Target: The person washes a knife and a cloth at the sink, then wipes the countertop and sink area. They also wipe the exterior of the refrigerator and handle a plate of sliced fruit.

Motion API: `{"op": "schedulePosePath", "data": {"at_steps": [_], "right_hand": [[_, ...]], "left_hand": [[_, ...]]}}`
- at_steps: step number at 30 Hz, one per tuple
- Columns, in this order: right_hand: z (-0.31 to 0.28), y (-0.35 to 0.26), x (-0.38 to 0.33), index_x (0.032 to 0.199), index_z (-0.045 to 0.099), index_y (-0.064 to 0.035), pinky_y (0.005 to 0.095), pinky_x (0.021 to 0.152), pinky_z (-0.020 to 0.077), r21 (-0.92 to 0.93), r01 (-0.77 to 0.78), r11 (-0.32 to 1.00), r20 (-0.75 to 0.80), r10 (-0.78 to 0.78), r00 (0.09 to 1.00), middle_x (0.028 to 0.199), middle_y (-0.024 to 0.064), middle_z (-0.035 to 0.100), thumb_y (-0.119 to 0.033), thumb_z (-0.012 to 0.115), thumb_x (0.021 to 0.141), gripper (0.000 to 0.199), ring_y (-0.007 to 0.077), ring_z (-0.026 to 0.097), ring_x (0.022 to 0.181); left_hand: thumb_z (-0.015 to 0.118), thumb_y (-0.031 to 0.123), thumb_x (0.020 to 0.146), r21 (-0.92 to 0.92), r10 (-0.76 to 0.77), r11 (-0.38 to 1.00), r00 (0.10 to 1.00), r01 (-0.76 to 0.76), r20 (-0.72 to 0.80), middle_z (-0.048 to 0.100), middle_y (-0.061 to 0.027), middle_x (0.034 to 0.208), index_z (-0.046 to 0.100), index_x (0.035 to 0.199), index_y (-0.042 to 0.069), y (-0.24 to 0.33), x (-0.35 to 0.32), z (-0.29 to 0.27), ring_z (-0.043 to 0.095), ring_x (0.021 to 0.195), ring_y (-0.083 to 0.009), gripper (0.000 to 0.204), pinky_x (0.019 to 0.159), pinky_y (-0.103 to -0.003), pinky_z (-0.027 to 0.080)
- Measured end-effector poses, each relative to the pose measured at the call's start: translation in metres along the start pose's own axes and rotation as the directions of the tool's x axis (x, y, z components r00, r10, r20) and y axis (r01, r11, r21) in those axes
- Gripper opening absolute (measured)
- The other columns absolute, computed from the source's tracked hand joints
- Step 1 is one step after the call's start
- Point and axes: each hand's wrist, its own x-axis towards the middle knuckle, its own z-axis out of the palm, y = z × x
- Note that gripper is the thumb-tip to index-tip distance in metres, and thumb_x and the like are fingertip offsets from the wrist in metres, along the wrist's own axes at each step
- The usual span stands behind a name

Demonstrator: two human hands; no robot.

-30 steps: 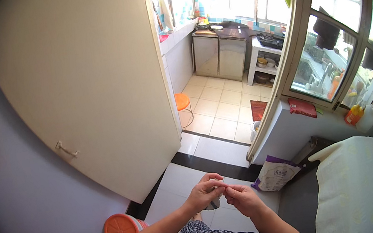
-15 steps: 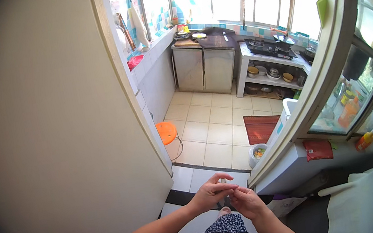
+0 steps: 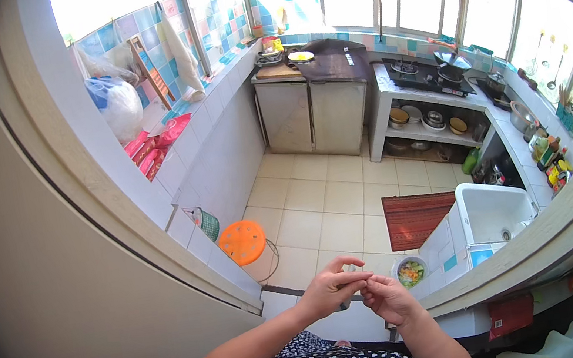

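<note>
In front of my body, my left hand [image 3: 331,290] and my right hand [image 3: 389,297] meet at the fingertips. Thumb and fingers of the left are pinched, with its index finger curved above. The right hand's fingers are closed against the left's tips. Anything between them is too small or hidden to make out. Just past my right hand, a pail [image 3: 399,263] holding orange and green scraps stands on the floor.
An orange stool [image 3: 242,242] stands by the left wall, and a red striped mat [image 3: 420,219] lies ahead. At right are a white sink [image 3: 466,214] and several bottles. Cabinets [image 3: 340,116] and a gas stove [image 3: 420,75] line the far side. The door frame [image 3: 122,227] curves close on my left.
I have moved forward into the doorway, so the stool, pail and sink appear nearer and more of the kitchen shows. My hands stay pinched together, the right one slightly turned.
</note>
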Motion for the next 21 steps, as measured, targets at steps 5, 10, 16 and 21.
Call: {"op": "schedulePosePath", "data": {"at_steps": [5, 10, 16, 21], "right_hand": [[-0.032, -0.049, 0.045, 0.097, 0.061, 0.0000, 0.0197, 0.060, 0.0439, 0.106, 0.080, 0.991, -0.121, -0.067, 0.990, 0.080, 0.0022, 0.058, -0.011, 0.058, 0.088, 0.015, 0.0089, 0.053, 0.069], [-0.082, -0.090, 0.077, 0.096, 0.061, 0.0010, 0.0203, 0.058, 0.0444, 0.093, 0.361, 0.928, -0.329, -0.314, 0.891, 0.079, 0.0034, 0.059, -0.012, 0.058, 0.088, 0.015, 0.0090, 0.053, 0.064], [-0.147, -0.116, 0.081, 0.096, 0.063, -0.0035, 0.0191, 0.055, 0.0419, -0.177, 0.474, 0.863, -0.769, -0.422, 0.481, 0.074, -0.0008, 0.058, -0.015, 0.062, 0.086, 0.016, 0.0059, 0.051, 0.063], [-0.198, -0.130, 0.098, 0.091, 0.065, -0.0060, 0.0205, 0.054, 0.0400, -0.373, 0.304, 0.877, -0.877, -0.440, 0.192, 0.073, -0.0026, 0.058, -0.019, 0.065, 0.083, 0.015, 0.0057, 0.050, 0.061]], "left_hand": [[0.060, 0.010, 0.086, -0.059, -0.072, 0.995, 0.988, 0.080, 0.137, 0.048, -0.0060, 0.115, 0.059, 0.117, 0.012, -0.044, 0.091, -0.019, 0.052, 0.098, -0.0124, 0.031, 0.082, -0.025, 0.046], [0.062, 0.015, 0.086, -0.045, -0.053, 0.997, 0.975, 0.065, 0.215, 0.049, -0.0059, 0.113, 0.059, 0.116, 0.011, -0.085, 0.181, -0.050, 0.052, 0.099, -0.0139, 0.031, 0.083, -0.026, 0.044], [0.061, 0.017, 0.086, -0.074, -0.104, 0.988, 0.931, 0.138, 0.349, 0.053, -0.0036, 0.109, 0.056, 0.117, 0.008, -0.120, 0.282, -0.075, 0.052, 0.091, -0.0100, 0.033, 0.079, -0.024, 0.043], [0.060, 0.017, 0.087, -0.133, -0.163, 0.963, 0.901, 0.233, 0.402, 0.055, 0.0000, 0.105, 0.054, 0.119, 0.008, -0.142, 0.333, -0.064, 0.049, 0.077, -0.0039, 0.034, 0.072, -0.020, 0.042]]}}
